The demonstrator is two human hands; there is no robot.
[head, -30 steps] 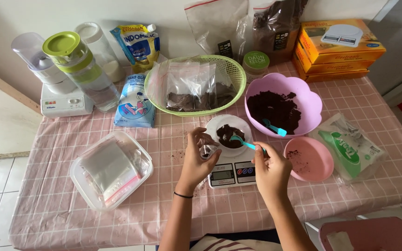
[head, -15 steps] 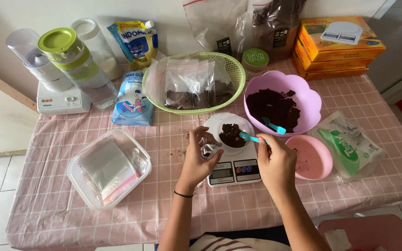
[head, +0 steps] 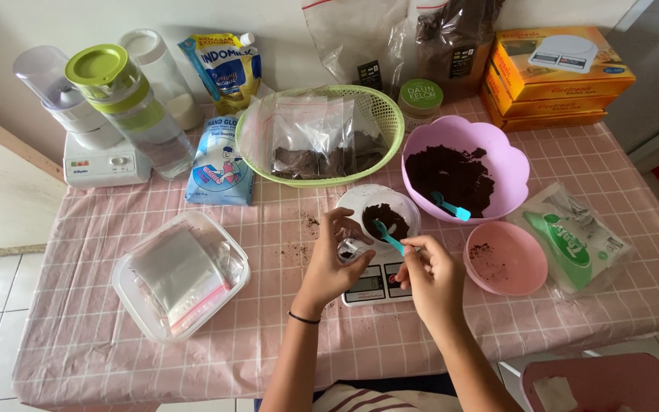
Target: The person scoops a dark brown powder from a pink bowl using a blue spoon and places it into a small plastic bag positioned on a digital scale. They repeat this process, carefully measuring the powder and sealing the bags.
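Observation:
My right hand [head: 429, 276] grips a small teal spoon [head: 387, 236] whose tip dips into dark brown powder in a clear round cup [head: 383, 210]. The cup stands on a white kitchen scale [head: 374, 284]. My left hand [head: 329, 263] pinches a small clear plastic bag [head: 351, 249] just left of the cup. A purple bowl [head: 506, 168] with more dark powder and a second teal scoop [head: 451, 207] sits behind on the right.
A pink bowl [head: 505, 258] and a green-printed packet [head: 573, 240] lie to the right. A green basket [head: 375, 107] holds filled bags. A clear tub [head: 181, 273] of empty zip bags sits left. A blender [head: 93, 122], pouches and boxes [head: 554, 69] line the back.
My right hand has drawn in toward the cup and lowered the teal spoon into the powder. My left hand stays at the small bag beside the cup.

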